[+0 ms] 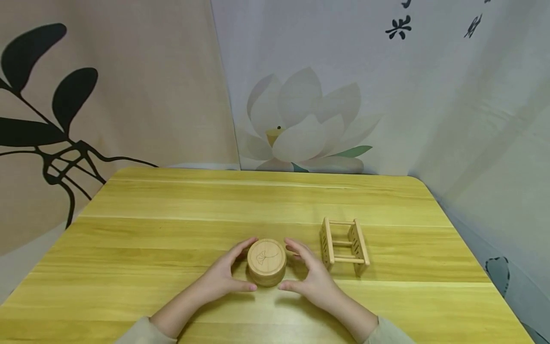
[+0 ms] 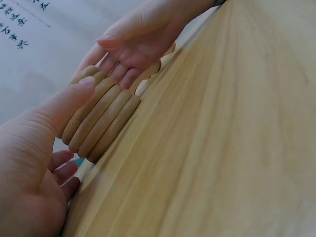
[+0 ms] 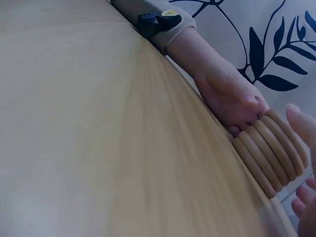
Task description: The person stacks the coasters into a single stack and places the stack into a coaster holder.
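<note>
A stack of several round wooden coasters stands on the table, the top one engraved with a ginkgo leaf. To its left is my left hand, thumb in front and fingers behind, curving about the stack without gripping it. On the other side my right hand mirrors it, with a visible gap between palm and coasters. In the left wrist view, the rounded edges of the coasters show between both hands, and the left thumb overlaps them. The right wrist view shows the same coasters in front of the left hand.
A wooden coaster rack with slotted sides and round crossbars stands just right of my right hand. Under everything is a wood-grain table. Behind it hangs a printed cloth backdrop with a lotus and dark leaves.
</note>
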Available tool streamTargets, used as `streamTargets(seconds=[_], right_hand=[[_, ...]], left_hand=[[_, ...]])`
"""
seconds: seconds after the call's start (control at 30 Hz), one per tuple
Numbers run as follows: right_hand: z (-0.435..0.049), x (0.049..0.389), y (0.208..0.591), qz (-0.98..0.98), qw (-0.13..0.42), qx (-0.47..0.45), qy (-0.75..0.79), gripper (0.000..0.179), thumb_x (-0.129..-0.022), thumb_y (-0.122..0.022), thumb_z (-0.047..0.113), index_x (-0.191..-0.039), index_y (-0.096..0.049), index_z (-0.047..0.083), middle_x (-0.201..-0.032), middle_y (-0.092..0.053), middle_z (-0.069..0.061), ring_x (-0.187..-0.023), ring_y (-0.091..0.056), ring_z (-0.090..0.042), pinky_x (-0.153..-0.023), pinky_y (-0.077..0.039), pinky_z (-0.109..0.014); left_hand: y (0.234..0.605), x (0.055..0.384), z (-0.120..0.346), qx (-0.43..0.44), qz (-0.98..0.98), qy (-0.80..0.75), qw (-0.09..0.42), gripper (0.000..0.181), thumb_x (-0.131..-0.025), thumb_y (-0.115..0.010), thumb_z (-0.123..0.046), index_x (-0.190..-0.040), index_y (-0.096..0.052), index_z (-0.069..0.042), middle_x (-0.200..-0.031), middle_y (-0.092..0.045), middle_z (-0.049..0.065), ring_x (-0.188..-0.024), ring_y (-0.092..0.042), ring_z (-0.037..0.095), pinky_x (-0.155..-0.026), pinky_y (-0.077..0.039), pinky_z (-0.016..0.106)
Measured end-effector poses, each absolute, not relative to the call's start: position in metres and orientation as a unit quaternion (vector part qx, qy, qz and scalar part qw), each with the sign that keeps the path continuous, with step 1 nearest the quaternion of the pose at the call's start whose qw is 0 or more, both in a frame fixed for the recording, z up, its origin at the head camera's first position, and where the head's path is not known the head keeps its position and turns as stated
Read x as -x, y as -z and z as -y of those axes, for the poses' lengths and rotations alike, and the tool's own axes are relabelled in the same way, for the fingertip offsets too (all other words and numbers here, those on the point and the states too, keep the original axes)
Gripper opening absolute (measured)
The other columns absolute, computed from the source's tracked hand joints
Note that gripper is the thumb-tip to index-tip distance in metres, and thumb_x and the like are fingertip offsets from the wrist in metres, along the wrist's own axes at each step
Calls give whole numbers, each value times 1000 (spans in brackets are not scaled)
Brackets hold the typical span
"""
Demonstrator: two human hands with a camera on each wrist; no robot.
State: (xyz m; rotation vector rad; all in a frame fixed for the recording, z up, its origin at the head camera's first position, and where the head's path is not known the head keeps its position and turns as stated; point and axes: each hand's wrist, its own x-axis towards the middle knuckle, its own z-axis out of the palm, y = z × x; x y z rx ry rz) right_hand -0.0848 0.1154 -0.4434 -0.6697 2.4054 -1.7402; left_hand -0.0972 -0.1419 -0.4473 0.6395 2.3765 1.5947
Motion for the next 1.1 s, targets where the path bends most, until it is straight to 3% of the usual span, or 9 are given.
streamTargets(seconds=[0.27, 0.77, 1.1], right_hand=[[-111, 88, 450, -782, 58, 225, 578, 89, -73, -82, 21, -147, -36, 12, -148, -37, -2, -126, -44, -28, -104, -30, -57], [-105, 91, 454, -769, 61, 221, 596, 84, -73, -82, 16, -145, -39, 10, -145, -42, -3, -122, -48, -26, -107, -30, -50], [-100, 83, 424, -781, 62, 207, 586, 79, -73, -80, 5, -142, -41, 0, -141, -45, -14, -118, -51, -35, -104, -33, -53]], left_hand=[[451, 101, 138, -205, -817, -528, 111, 107, -64, -90, -28, -150, -29, -10, -146, -40, 11, -133, -35, 33, -108, -21, 56], [453, 104, 134, -220, -820, -513, 125, 105, -67, -87, -29, -150, -27, -6, -151, -31, 15, -137, -28, 34, -109, -24, 49], [454, 105, 131, -232, -810, -524, 121, 102, -67, -87, -27, -149, -31, -8, -150, -33, 9, -138, -28, 31, -109, -22, 51]])
